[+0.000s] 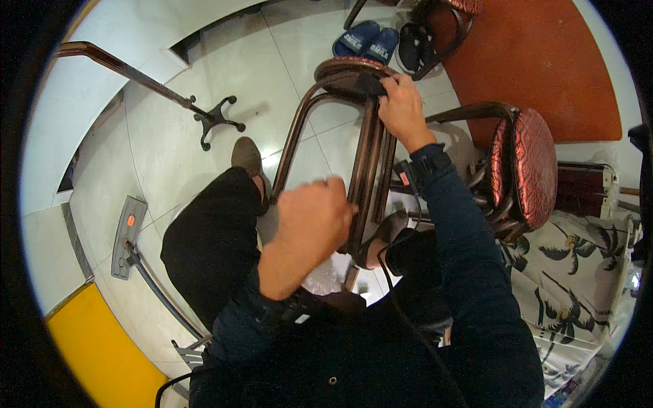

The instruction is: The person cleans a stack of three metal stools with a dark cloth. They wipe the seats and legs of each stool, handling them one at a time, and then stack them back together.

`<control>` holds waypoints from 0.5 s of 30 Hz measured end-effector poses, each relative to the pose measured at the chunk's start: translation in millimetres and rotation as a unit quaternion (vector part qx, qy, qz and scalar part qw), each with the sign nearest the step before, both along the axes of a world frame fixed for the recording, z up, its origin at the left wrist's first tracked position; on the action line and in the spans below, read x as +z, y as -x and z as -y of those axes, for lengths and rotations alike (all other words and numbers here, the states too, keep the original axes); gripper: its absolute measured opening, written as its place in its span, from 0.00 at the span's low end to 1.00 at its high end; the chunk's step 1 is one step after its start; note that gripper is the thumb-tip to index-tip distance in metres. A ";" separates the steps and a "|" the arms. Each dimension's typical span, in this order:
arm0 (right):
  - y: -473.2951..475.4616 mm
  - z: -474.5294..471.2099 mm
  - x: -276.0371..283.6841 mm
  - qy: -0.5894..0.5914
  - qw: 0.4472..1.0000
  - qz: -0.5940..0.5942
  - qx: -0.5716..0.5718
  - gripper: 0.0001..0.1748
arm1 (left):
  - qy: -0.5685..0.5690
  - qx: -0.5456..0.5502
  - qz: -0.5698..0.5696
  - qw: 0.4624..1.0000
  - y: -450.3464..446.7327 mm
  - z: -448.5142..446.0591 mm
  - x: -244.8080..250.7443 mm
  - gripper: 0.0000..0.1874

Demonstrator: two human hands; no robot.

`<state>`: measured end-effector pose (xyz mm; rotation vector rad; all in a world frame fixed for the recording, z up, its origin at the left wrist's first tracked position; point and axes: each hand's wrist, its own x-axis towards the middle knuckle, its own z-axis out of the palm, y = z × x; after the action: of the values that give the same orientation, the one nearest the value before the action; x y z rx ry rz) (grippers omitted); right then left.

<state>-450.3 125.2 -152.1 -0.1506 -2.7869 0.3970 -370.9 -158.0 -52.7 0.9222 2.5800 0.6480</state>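
A stool with brown metal tube legs lies tilted before me, its round, red-patterned seat away from me and the legs pointing toward me between my knees. My right hand is at the seat's underside, its fingers closed on a small black piece where the legs join; what the piece is cannot be told. My left hand is blurred, with curled fingers, and appears in front of the leg ends. Whether it touches a leg or holds something small is not clear.
Stacked stools with red-patterned seats stand at right, by a palm-print cloth. Blue slippers and black shoes lie beyond the stool. At left are a brown pole on a wheeled base and a flat grey mop head. A cable hangs near my right arm.
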 end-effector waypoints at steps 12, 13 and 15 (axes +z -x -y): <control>-160.9 90.9 35.2 -0.030 0.990 0.086 0.109 0.30 | -0.251 0.181 0.054 0.949 20.6 8.8 33.1 0.16; -173.3 100.4 38.5 -0.055 0.988 0.035 0.142 0.29 | -0.260 0.177 0.049 0.948 19.9 9.8 34.4 0.16; -198.6 118.6 45.4 -0.063 0.981 0.119 0.142 0.29 | -0.270 0.166 0.041 0.948 18.3 12.7 37.0 0.16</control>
<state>-251.6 6.7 -106.8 0.2474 -3.0692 0.2835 -389.1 -170.6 -15.7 0.5742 2.5415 1.5066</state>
